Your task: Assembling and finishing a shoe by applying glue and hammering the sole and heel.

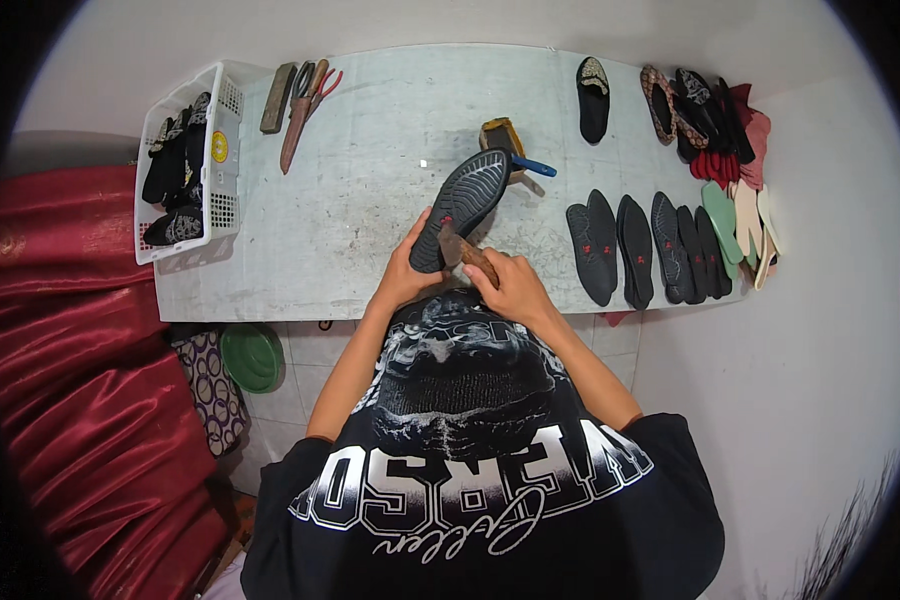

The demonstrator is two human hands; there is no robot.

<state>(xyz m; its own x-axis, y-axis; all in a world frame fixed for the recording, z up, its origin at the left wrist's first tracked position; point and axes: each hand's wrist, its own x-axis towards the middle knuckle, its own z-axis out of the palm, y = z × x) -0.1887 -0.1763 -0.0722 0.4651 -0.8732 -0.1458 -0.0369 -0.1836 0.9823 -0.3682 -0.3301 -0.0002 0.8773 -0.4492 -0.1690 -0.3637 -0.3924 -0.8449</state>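
A shoe (470, 190) is tilted over the near middle of the table, its black ridged sole facing me. My left hand (402, 272) is closed around its heel end, with most of the fingers hidden beneath. In my right hand (518, 290) is a hammer (478, 262), gripped by its brown wooden handle. The hammer's head lies against or just over the sole near a small red mark; I cannot tell whether they touch. Just beyond the toe stands a yellow-edged container (500, 130), with a blue-handled brush (535, 167) beside it.
Black soles (600, 250) line the right side, beside green and cream insoles (720, 220). One black shoe (593, 100) lies at the far right, near more shoes (660, 95). A white basket (222, 190) of shoes, scissors (300, 85), red-handled pliers (322, 88) and a grey block (277, 100) occupy the left.
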